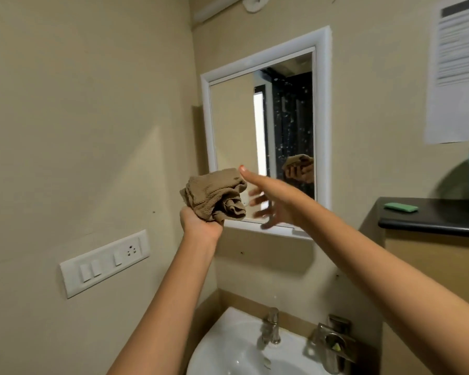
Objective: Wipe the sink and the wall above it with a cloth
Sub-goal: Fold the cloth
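From where I stood, everything could be placed against the mirror [266, 136]. Well to its left and lower, a switch plate [104, 262] sat on the side wall. Just at the mirror's lower left corner the left hand [201, 223] held the cloth [217, 197] up in a bunch, fingers clamped round its bottom; the cloth was in the air, not pressed to wall, mirror or sink. Across the mirror's bottom edge the right hand [271, 196] reached toward the cloth, its fingers spread apart and gripping nothing, blurred by movement.

I judged the job to be somewhere short of finished. The glass was speckled with spots, and the wall [363, 158] around it showed no wet streaks, so I could not tell whether any of it had been wiped. Below the mirror the sink [228, 345] and tap [271, 326] lay only partly in view, the basin cut off at the bottom, so its state was unclear. To the mirror's right, a dark counter [431, 220] carried a green bar, perhaps soap or a sponge. Above it a paper notice [458, 63] was too blurred to read.
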`<state>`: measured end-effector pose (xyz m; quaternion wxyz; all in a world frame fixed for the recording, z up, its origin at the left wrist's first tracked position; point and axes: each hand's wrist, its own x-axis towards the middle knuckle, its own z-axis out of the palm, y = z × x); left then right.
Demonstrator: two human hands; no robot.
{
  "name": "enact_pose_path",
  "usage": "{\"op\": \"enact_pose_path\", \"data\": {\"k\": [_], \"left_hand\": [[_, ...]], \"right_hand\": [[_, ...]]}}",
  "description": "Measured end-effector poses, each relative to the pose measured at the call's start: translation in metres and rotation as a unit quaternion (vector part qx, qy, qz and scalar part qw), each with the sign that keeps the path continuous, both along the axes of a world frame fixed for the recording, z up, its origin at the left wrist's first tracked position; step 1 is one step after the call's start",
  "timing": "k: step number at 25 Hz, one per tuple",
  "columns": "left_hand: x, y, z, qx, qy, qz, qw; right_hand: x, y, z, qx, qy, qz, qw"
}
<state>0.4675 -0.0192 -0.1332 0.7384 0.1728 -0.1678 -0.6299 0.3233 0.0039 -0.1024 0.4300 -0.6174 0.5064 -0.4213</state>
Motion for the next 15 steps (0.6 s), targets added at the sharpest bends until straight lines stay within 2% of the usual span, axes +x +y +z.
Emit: {"op": "enact_pose_path", "data": {"k": [2, 4, 6, 9, 11, 13, 15], "left_hand": [[-0.041, 0.004, 0.009, -0.003, 0.018, -0.024, 1.000], [-0.091, 0.011, 0.020, 0.001, 0.011, -0.042, 0.999], [-0.140, 0.012, 0.029, -0.011, -0.021, -0.030, 0.999], [-0.217, 0.022, 0.049, -0.066, -0.048, -0.073, 0.994], [-0.259, 0.031, 0.061, -0.085, -0.076, -0.169, 0.979], [-0.297, 0.033, 0.073, -0.093, -0.163, -0.246, 0.951], [-0.335, 0.031, 0.085, -0.124, -0.284, -0.283, 0.908]], "right_hand": [[-0.020, 0.011, -0.011, 0.077, -0.127, 0.031, 0.988], [-0.050, 0.024, -0.007, 0.050, -0.238, -0.003, 0.970], [-0.080, 0.039, 0.002, 0.008, -0.293, -0.058, 0.954], [-0.148, 0.063, 0.025, -0.066, -0.312, -0.161, 0.934], [-0.205, 0.080, 0.041, -0.130, -0.271, -0.237, 0.924], [-0.263, 0.099, 0.056, -0.192, -0.210, -0.313, 0.906], [-0.314, 0.114, 0.068, -0.230, -0.157, -0.370, 0.886]]}}
